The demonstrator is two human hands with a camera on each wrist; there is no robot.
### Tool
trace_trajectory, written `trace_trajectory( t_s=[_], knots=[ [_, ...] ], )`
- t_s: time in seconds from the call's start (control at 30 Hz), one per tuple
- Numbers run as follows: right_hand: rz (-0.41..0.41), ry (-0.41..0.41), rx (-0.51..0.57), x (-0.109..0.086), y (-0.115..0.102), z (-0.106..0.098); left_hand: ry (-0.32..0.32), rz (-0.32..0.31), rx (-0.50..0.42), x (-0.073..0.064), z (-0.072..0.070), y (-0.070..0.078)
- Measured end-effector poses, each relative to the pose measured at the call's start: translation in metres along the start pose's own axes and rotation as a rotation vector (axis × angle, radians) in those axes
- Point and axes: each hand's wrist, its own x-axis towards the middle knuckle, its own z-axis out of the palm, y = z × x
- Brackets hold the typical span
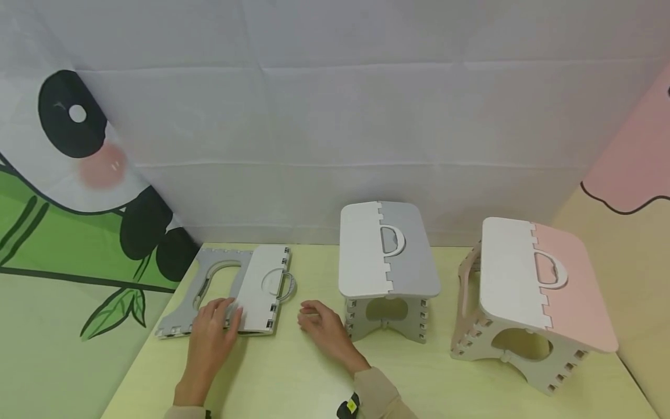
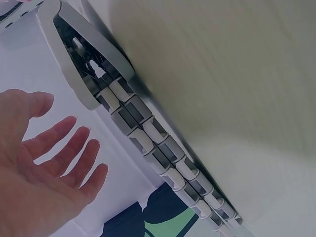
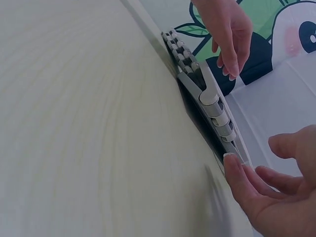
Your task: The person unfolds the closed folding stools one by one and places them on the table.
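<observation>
A grey-and-white folding stool (image 1: 259, 291) lies folded flat on the table, its handle loop pointing right. Over its near edge hovers my left hand (image 1: 211, 331), fingers spread and relaxed. The left wrist view shows this hand (image 2: 49, 168) holding nothing, beside the hinged edge of the folded stool (image 2: 158, 148). My right hand (image 1: 327, 331) is right of the folded stool, fingers loosely bent. Seen from the right wrist, that hand (image 3: 276, 197) has bare fingers close to the end of the stool (image 3: 207, 101).
Two stools stand unfolded on the table (image 1: 293, 378): a white-and-grey one (image 1: 361, 250) just beyond my right hand, and a white-and-pink one (image 1: 513, 273) farther right. A printed cloth (image 1: 335, 116) hangs behind the table.
</observation>
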Motion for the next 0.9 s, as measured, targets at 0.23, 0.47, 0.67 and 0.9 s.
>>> trace_trajectory(
  t_s=[0.23, 0.47, 0.67, 0.9],
  knots=[
    [0.026, 0.024, 0.043, 0.009, 0.004, 0.006, 0.016, 0.016, 0.005, 0.001, -0.002, -0.006],
    [0.047, 0.037, 0.029, 0.015, 0.006, 0.008, 0.011, 0.010, 0.003, 0.002, -0.001, -0.012],
    [0.043, 0.046, 0.037, 0.020, 0.007, 0.012, 0.012, 0.002, -0.001, 0.002, -0.001, -0.017],
    [0.061, 0.039, 0.059, 0.028, 0.008, 0.013, -0.005, 0.002, 0.005, 0.003, -0.002, -0.022]
  ],
)
